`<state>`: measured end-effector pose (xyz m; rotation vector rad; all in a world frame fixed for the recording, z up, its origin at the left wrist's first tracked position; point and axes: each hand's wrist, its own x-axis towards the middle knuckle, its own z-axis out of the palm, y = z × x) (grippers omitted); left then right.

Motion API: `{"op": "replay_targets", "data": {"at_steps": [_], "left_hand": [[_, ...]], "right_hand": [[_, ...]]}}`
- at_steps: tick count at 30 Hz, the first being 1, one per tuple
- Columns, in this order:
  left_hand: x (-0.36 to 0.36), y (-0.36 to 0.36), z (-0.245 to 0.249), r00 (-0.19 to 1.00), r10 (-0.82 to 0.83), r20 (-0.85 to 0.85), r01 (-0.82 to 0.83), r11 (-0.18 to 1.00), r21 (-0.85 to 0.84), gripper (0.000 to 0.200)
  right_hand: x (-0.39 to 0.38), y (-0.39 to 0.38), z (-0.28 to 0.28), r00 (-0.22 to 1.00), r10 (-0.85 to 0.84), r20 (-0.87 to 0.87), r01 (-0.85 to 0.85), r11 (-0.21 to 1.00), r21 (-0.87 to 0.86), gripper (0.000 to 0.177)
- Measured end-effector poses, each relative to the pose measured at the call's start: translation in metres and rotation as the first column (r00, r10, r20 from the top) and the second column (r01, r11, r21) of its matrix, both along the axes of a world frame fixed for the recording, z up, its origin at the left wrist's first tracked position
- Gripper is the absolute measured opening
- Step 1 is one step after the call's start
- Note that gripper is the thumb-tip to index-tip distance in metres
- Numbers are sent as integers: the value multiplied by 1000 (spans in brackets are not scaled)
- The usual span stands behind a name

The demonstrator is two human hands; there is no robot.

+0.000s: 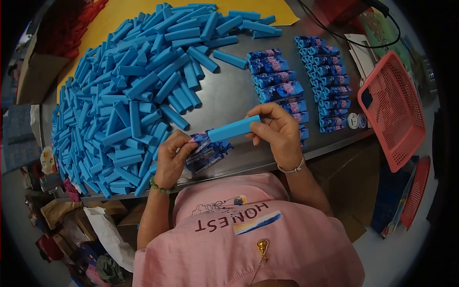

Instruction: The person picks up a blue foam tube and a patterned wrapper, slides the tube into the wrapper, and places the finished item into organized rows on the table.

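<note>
My right hand (279, 131) pinches a light-blue stick with flat sides (234, 128) between thumb and fingers. The stick's other end meets the opening of a dark-blue printed plastic wrapper (203, 155). That wrapper's upper edge is gripped by the fingertips of my left hand (172, 153). More wrappers of the same print lie beneath it at the table's front edge. To the left spreads a large heap of loose blue sticks (136, 86). Just beyond my right hand runs a row of filled printed packets (282, 90), with stacked packets (332, 81) farther right.
The metal table (224, 86) has a yellow sheet (267, 12) at its back. A pink perforated basket (397, 110) leans at the right edge, near two small round tins (356, 120). A cardboard box (40, 74) stands far left. A black cable (334, 33) crosses the back right.
</note>
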<state>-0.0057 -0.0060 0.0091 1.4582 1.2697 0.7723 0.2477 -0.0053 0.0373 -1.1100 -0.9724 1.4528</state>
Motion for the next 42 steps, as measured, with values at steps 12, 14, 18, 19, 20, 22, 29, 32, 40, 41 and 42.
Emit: {"op": "replay_targets", "data": {"at_steps": [12,14,18,19,20,22,29,32,40,41,42], "left_hand": [[7,8,13,974,-155,-167,187,962,199,11],[15,6,18,980,-132,-148,157,973,169,13],[24,9,13,993,-110,-29,113,989,101,23],[24,9,11,993,-113,-27,115,988,102,23],[24,9,10,992,-98,85,94,994,58,24],[24,10,10,977,-81,197,80,997,12,26],[31,8,19,931,2,364,64,983,-170,26],[40,7,20,930,11,367,52,985,-163,26],[46,5,23,934,21,358,35,988,-150,27],[47,6,24,957,4,291,25,995,-97,27],[48,6,23,975,-8,224,18,999,-42,27]], "right_hand": [[7,7,2,995,47,83,-46,999,-15,17],[4,6,-2,992,50,117,-50,999,4,17],[-12,5,-6,929,-3,370,-83,973,216,14],[-16,5,-4,916,-46,398,-69,961,269,10],[-16,6,-4,915,-49,400,-67,960,271,10],[-16,7,-5,978,114,176,-128,990,67,18],[-16,4,-17,955,102,-277,-154,972,-175,17],[-24,0,-16,981,91,-172,-117,982,-148,16],[-23,0,-9,999,-5,47,4,1000,24,16],[-20,0,-5,998,-21,60,20,999,26,16],[-18,-1,-2,958,-34,283,-35,971,235,18]]}}
